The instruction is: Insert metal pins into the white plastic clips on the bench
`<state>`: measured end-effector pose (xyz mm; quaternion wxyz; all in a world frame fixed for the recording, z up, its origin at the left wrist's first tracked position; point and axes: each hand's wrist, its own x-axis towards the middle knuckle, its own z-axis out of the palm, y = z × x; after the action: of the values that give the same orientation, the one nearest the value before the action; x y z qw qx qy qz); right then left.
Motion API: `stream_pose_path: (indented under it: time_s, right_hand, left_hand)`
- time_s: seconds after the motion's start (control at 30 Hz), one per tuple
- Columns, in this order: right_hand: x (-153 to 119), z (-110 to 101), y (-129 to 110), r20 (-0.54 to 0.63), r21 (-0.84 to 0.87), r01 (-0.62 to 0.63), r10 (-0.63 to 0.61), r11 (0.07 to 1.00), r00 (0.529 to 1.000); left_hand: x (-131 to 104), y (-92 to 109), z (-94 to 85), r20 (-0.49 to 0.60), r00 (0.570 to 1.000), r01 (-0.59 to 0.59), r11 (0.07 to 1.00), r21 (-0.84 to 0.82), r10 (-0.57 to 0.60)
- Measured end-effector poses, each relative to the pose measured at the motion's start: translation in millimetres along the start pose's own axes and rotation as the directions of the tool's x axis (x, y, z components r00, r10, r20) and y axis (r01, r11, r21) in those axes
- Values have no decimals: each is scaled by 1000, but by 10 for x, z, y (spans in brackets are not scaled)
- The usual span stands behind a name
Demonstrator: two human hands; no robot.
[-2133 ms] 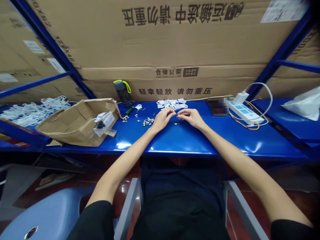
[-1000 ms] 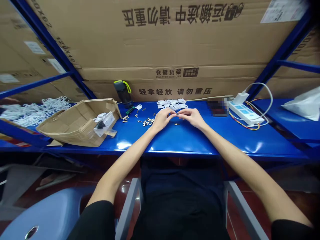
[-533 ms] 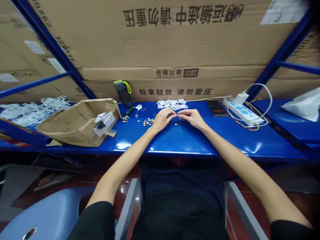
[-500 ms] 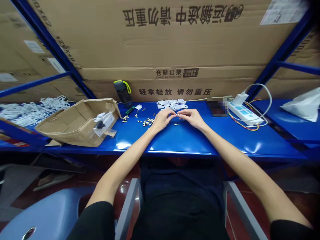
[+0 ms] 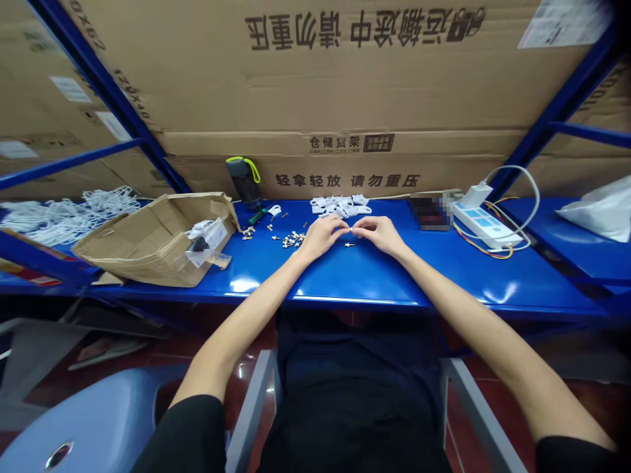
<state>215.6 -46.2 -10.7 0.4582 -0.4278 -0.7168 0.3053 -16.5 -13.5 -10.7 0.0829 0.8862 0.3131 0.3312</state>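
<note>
My left hand (image 5: 324,236) and my right hand (image 5: 379,234) meet over the blue table, both closed in a pinch. Between their fingertips is a small white and metal part (image 5: 351,229), partly hidden by the fingers. One similar small part (image 5: 350,245) lies on the table just below the fingertips. A pile of these small parts (image 5: 294,240) is beside my left hand, with a smaller group (image 5: 248,232) farther left. White plastic pieces (image 5: 340,205) are heaped behind my hands.
An open cardboard box (image 5: 152,243) holding bagged items stands left, near white cords (image 5: 83,213). A dark bottle (image 5: 245,182) and a green-handled tool (image 5: 257,217) are at the back. Right are a dark object (image 5: 430,212), a power strip (image 5: 486,225) and a white bag (image 5: 601,210).
The whole view has shifted slightly. My hands stay together at the same place on the table, with only slight finger movement around the small part.
</note>
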Motion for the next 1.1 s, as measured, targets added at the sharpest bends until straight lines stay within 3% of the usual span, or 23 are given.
stream_pose_path:
  time_s: [0.57, 1.1]
  right_hand:
    - [36, -39, 71, 28, -126, 45, -42, 991, 999]
    - [51, 11, 180, 109, -381, 95, -58, 920, 992]
  left_hand:
    - [-8, 14, -44, 33, 999, 9, 999, 32, -10]
    - [-32, -82, -24, 197, 980, -37, 994, 106, 15]
